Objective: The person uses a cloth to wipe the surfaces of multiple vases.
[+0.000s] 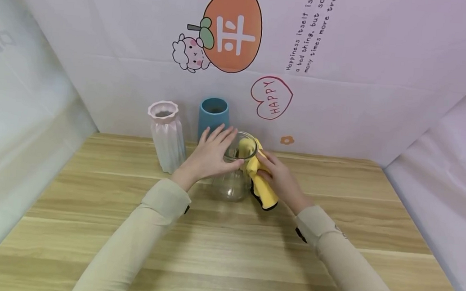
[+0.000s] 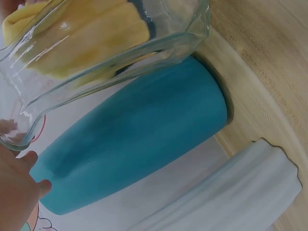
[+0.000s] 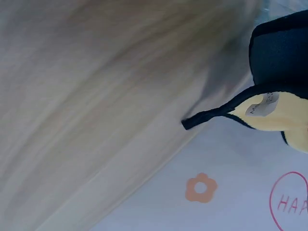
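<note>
Head view: before and above glass vase (image 1: pixel 231 189), facing forward-down; farthest.
Left wrist view: close, left of glass vase, turned sideways.
Right wrist view: right of glass vase, facing wall (image 3: pixel 226 154).
Shared, head/right wrist: flower print (image 1: pixel 287 140), right of glass vase.

Two vases (image 1: pixel 168 143) stand on the table (image 1: pixel 225 262) left of the jar (image 1: pixel 230 189), with the cloth (image 1: pixel 266 195) at its right
</note>
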### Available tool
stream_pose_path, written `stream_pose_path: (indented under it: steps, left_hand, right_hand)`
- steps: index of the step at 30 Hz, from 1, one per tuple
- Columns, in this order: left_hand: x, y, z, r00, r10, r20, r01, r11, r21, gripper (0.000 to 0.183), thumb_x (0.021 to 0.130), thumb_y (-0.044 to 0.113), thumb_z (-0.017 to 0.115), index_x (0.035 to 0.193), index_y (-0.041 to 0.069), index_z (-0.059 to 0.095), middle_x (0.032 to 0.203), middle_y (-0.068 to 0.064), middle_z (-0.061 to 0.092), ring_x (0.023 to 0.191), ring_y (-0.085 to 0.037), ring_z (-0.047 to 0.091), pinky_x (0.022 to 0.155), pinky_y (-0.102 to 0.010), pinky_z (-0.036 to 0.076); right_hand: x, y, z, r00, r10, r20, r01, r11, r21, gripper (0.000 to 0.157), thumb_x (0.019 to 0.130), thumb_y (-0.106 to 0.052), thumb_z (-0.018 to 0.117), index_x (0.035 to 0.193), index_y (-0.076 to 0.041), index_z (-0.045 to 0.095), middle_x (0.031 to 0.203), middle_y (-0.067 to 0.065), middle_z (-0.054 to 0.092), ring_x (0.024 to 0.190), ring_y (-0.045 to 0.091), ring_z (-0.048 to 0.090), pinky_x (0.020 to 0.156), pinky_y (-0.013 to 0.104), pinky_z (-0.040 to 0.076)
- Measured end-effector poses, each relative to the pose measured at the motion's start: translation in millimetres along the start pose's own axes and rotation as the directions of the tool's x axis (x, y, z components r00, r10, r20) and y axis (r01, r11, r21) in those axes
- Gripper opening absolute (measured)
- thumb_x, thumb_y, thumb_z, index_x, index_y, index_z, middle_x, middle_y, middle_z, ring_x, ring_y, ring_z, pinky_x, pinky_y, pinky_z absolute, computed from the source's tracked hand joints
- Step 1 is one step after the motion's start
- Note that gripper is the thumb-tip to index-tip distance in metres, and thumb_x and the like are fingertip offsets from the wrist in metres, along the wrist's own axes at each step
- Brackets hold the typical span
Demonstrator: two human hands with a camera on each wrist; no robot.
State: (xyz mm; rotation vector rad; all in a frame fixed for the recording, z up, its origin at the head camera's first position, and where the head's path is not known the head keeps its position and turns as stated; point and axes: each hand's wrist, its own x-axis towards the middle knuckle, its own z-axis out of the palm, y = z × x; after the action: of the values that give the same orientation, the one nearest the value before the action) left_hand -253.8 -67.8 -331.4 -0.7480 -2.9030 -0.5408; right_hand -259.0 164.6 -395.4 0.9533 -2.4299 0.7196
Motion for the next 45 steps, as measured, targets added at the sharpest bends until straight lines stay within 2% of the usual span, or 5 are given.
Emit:
stream_pose_path:
  steps: [6,16,23,34,45]
  left_hand:
    - [1.7,-0.5,-1.1,1.000,-0.005,-0.013,0.005,1.000,-0.007,0.086,0.087,0.059,0.049,0.153,0.012,0.020,0.160,-0.006,0.022,0.151,-0.026,0.008,0.120,-0.056,0.001]
    - [0.1,1.7,2.5,0.997,-0.045,-0.064,0.046,0.999,0.015,0.088,0.085,0.066,0.050,0.152,0.012,0.027,0.157,-0.008,0.029,0.150,-0.030,0.012,0.120,-0.055,0.004]
    - [-2.4,0.6,4.7,0.995,-0.053,-0.087,0.054,0.998,0.014,0.082,0.087,0.062,0.052,0.149,0.011,0.033,0.154,-0.009,0.034,0.148,-0.030,0.017,0.120,-0.055,0.007]
    - [-2.0,-3.7,1.0,0.999,-0.042,-0.021,0.042,0.998,-0.036,0.080,0.089,0.058,0.048,0.152,0.012,0.026,0.160,-0.010,0.022,0.150,-0.030,0.008,0.121,-0.055,0.003]
    - [-1.6,-1.0,0.8,0.998,-0.056,-0.027,0.055,0.998,-0.024,0.084,0.088,0.061,0.051,0.152,0.012,0.027,0.160,-0.009,0.022,0.151,-0.030,0.007,0.121,-0.054,0.001]
  right_hand:
    - [-7.2,7.0,7.2,0.997,-0.055,0.058,0.055,0.998,-0.002,0.062,0.080,-0.007,0.071,0.137,-0.003,0.050,0.135,0.019,0.054,0.116,0.035,0.060,0.093,0.039,0.053]
    - [-26.2,13.9,11.0,0.959,0.073,0.272,-0.033,0.988,-0.148,0.059,0.089,-0.012,0.064,0.144,-0.014,0.043,0.145,0.019,0.045,0.104,0.036,0.064,0.078,0.042,0.056]
    - [-25.1,14.4,12.8,0.997,-0.059,0.054,0.064,0.992,-0.104,0.057,0.082,-0.005,0.070,0.136,-0.010,0.052,0.136,0.019,0.053,0.095,0.033,0.068,0.068,0.037,0.057]
    - [-18.0,5.7,17.1,0.949,-0.292,-0.120,0.281,0.954,-0.104,0.054,0.071,0.003,0.077,0.122,-0.004,0.063,0.123,0.024,0.058,0.089,0.033,0.070,0.071,0.033,0.058]
    - [-40.4,21.4,13.9,0.964,-0.186,0.193,0.226,0.950,-0.215,0.046,0.084,-0.011,0.070,0.129,-0.014,0.060,0.130,0.016,0.060,0.080,0.024,0.070,0.056,0.028,0.054]
